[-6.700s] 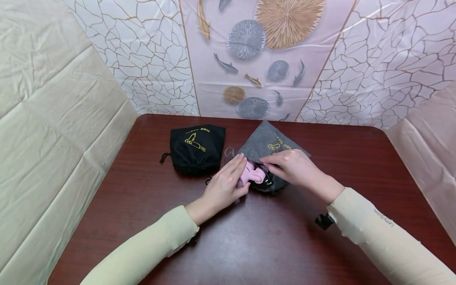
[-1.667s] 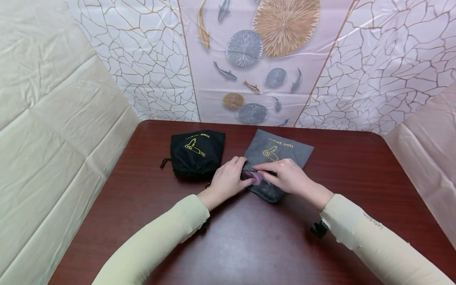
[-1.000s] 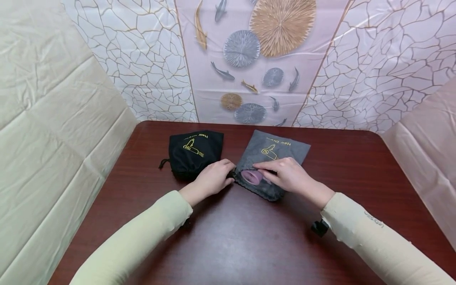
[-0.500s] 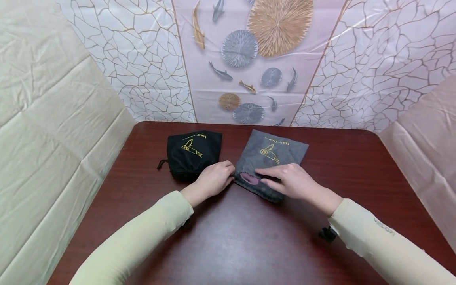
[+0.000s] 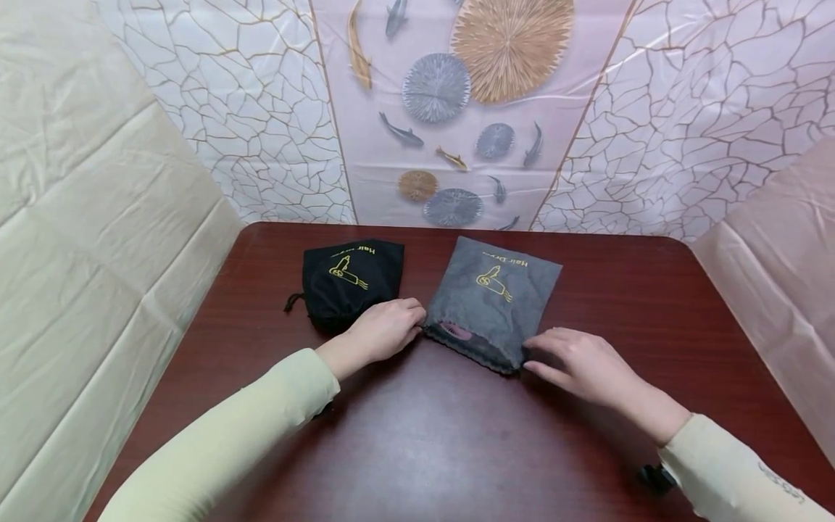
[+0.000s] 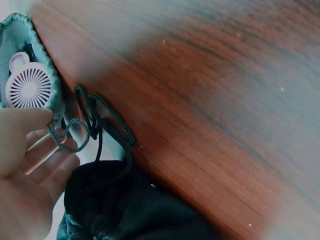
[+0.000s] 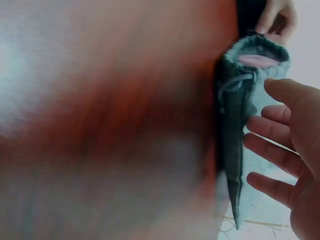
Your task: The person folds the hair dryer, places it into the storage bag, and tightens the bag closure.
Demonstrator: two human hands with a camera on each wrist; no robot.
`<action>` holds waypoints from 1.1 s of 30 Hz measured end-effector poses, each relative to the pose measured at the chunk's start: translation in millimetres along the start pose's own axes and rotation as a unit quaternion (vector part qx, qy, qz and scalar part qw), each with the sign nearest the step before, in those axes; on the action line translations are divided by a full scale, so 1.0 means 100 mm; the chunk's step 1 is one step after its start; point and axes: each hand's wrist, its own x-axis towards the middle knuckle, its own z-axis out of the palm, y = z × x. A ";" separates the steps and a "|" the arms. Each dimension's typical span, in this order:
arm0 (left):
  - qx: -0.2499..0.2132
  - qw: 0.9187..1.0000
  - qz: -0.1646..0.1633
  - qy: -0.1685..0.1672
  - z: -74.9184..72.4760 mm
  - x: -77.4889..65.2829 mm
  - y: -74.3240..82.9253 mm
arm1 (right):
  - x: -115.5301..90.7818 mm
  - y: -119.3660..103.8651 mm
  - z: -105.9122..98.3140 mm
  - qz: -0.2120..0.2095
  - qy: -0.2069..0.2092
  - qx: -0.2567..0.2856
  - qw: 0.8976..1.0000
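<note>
A grey drawstring pouch (image 5: 492,301) printed with a yellow hair dryer lies flat, its mouth towards me. Inside the mouth shows a pink hair dryer (image 6: 30,87) with a round slotted grille; the rest of it is hidden by cloth. My left hand (image 5: 386,330) pinches the pouch's left mouth corner between thumb and fingers, where a loop of grey cord (image 6: 70,137) hangs out. At the right mouth corner my right hand (image 5: 587,362) has its fingers spread and fairly straight, fingertips right beside the cloth and its cord (image 7: 235,84).
A black drawstring pouch (image 5: 352,279) with the same yellow print stands full to the left, behind my left hand, its black cord (image 6: 107,115) trailing on the table. The dark red wooden table (image 5: 417,449) ends at a patterned cloth backdrop (image 5: 385,188).
The pink hair dryer has gone deeper into the grey pouch. My left hand moved from the dryer to the left mouth corner; my right hand left the dryer for the right corner.
</note>
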 end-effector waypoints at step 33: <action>0.014 1.000 -0.024 0.009 0.11 0.04 0.00 | 0.03 0.04 0.39 -0.116 0.017 -0.013 0.993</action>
